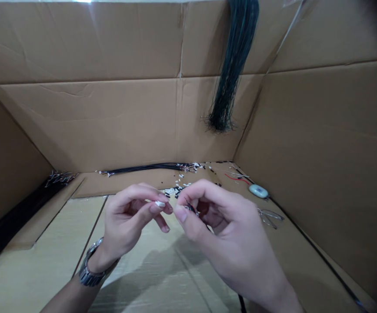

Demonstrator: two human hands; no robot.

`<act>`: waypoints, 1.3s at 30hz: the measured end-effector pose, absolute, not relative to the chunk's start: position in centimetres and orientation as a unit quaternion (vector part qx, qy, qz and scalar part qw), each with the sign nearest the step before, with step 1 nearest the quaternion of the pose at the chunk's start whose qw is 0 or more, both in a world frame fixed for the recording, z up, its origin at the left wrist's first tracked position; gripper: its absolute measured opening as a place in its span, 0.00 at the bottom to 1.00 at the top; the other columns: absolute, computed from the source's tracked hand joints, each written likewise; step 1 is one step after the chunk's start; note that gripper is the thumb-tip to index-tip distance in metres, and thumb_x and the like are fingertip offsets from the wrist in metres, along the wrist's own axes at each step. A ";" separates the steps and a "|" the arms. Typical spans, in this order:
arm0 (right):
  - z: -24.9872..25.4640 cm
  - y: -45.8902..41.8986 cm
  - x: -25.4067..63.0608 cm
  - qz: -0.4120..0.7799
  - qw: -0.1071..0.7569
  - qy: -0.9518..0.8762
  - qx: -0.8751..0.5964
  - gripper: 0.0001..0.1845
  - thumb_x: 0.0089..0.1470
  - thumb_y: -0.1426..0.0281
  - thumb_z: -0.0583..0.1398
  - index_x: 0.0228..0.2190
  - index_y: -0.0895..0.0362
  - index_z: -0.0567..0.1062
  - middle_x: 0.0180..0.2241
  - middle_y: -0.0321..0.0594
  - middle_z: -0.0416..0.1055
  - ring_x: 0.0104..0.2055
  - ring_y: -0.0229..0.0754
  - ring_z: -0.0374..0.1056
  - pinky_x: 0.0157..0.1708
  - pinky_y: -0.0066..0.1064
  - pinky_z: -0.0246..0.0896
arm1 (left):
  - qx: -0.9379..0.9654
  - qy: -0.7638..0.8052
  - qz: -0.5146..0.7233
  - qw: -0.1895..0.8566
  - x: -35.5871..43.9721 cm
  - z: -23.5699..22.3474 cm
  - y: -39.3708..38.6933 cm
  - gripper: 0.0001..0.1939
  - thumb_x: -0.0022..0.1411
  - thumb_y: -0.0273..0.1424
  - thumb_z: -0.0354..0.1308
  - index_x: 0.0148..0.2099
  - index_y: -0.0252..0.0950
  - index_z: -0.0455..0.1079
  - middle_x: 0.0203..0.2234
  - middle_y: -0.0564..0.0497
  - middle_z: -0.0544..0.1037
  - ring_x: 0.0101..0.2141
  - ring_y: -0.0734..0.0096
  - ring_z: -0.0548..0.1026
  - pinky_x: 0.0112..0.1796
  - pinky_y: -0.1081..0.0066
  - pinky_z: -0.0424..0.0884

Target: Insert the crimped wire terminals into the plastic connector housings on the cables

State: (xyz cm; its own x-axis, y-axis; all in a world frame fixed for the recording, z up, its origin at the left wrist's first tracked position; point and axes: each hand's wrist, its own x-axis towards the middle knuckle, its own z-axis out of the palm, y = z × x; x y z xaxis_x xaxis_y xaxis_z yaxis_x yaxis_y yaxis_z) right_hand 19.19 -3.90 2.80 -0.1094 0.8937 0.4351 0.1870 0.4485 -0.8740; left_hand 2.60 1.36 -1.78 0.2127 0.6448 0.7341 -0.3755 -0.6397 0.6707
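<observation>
Pinching a white piece point(160, 203), the left hand point(126, 217) is hovering beside the right hand point(229, 226), which is clamping dark wires point(191, 208).

I log one hanging wire bundle point(237, 65), top cut off; one black bundle point(15, 215), cropped at left; one white piece point(160, 203), left hand point(132, 211), too small to identify; dark strands point(191, 207), partly hidden by right hand point(222, 221).
</observation>
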 end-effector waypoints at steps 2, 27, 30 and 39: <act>2.7 -4.0 19.2 0.318 0.532 -0.668 -0.412 0.06 0.57 0.71 0.61 0.27 0.55 0.71 0.22 0.29 0.65 0.22 0.31 0.60 0.19 0.21 0.56 | 0.671 0.101 0.629 0.380 2.6 -2.1 1.5 0.07 0.67 0.25 0.63 0.45 0.40 0.81 0.33 0.52 0.82 0.30 0.73 0.83 0.25 0.78 0.83; 2.4 -4.0 19.2 0.280 0.550 -0.693 -0.372 0.06 0.53 0.77 0.63 0.28 0.55 0.72 0.23 0.23 0.67 0.21 0.24 0.59 0.19 0.14 0.52 | 0.734 0.115 0.645 0.177 2.6 -2.1 2.1 0.10 0.68 0.26 0.63 0.48 0.43 0.80 0.30 0.53 0.83 0.22 0.76 0.79 0.23 0.75 0.77; 2.5 -4.0 19.3 0.287 0.549 -0.692 -0.370 0.06 0.52 0.78 0.62 0.28 0.55 0.72 0.23 0.24 0.67 0.21 0.24 0.59 0.19 0.15 0.53 | 0.739 0.110 0.642 0.172 2.5 -2.1 2.1 0.10 0.68 0.26 0.62 0.49 0.43 0.80 0.29 0.54 0.84 0.23 0.75 0.80 0.25 0.74 0.78; 2.5 -3.9 19.3 0.301 0.542 -0.693 -0.367 0.06 0.53 0.78 0.61 0.28 0.56 0.72 0.23 0.25 0.67 0.23 0.26 0.62 0.21 0.15 0.56 | 0.741 0.107 0.643 0.159 2.5 -2.1 2.2 0.11 0.68 0.25 0.63 0.49 0.43 0.81 0.29 0.53 0.84 0.25 0.74 0.80 0.28 0.73 0.78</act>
